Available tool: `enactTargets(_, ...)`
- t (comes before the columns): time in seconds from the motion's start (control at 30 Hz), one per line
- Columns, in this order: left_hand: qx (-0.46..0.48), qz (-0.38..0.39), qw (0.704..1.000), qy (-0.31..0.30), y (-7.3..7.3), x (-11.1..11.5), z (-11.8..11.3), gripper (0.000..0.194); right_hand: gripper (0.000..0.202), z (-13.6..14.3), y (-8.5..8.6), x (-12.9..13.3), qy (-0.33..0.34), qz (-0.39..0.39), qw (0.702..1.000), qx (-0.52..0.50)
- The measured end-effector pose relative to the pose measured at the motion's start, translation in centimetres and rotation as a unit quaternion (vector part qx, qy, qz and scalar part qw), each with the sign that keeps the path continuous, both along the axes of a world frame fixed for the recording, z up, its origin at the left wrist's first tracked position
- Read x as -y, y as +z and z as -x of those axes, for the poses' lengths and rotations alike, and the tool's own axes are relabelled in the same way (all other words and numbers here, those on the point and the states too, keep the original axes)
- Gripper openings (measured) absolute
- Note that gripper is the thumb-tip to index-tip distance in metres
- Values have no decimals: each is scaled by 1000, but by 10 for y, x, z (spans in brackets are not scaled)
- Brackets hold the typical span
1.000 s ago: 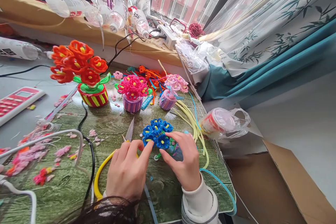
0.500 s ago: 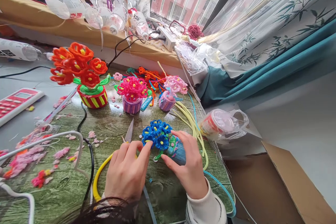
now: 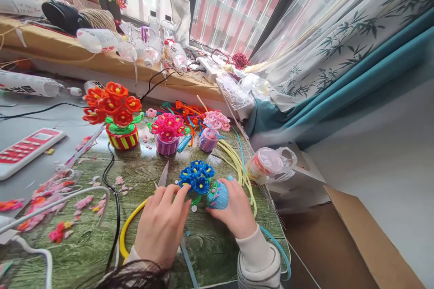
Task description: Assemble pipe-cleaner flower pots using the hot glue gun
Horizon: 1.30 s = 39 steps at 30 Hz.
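Note:
A bunch of blue flowers with yellow centres (image 3: 196,177) lies on the green wood-patterned mat. My left hand (image 3: 162,221) is at its near left side, thumb and index fingertip at a blue petal. My right hand (image 3: 235,210) is wrapped round a small light-blue pot (image 3: 219,195) with pink and green trim, tilted on its side just right of the flowers. A pair of scissors (image 3: 163,175) points away behind my left hand, its handles mostly hidden; a yellow curve (image 3: 130,222) shows beside that hand.
Behind stand a red flower pot (image 3: 122,137), a purple pot with magenta flowers (image 3: 167,144) and a pink one (image 3: 208,140). Yellow stems (image 3: 237,158) and a plastic-wrapped tub (image 3: 267,162) lie right. Cables (image 3: 117,198), scraps and a calculator (image 3: 32,149) are left.
My right hand has closed round the blue pot, which was beside its spread thumb and fingers. The view has tilted up, showing more of the windowsill.

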<state>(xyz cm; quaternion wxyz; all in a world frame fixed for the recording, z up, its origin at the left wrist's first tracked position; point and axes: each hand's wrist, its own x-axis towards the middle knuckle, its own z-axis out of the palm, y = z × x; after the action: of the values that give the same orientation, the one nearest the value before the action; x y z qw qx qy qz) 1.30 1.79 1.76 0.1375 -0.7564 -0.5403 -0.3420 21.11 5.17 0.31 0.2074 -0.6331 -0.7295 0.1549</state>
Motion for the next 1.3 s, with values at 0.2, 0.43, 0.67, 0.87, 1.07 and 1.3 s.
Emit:
enactTargets(0.2,24,-47,998,-32,25,9,-4,23,61,12,-13,24,-87,-110,983,-116)
enactTargets(0.43,-1,-143,988,-49,51,20,-19,23,69,37,-13,43,-169,-177,938,-246)
enactTargets(0.67,-59,-158,985,-44,51,21,-28,27,67,43,-20,42,-192,-186,910,-317)
enactTargets(0.87,-62,-178,981,-36,49,14,-35,23,74,49,-29,39,-209,-172,904,-331)
enactTargets(1.07,-62,-183,981,-33,48,10,-37,22,71,53,-26,35,-223,-155,892,-363)
enactTargets(1.3,-61,-177,981,-39,44,5,-34,27,74,57,-31,29,-221,-167,890,-363)
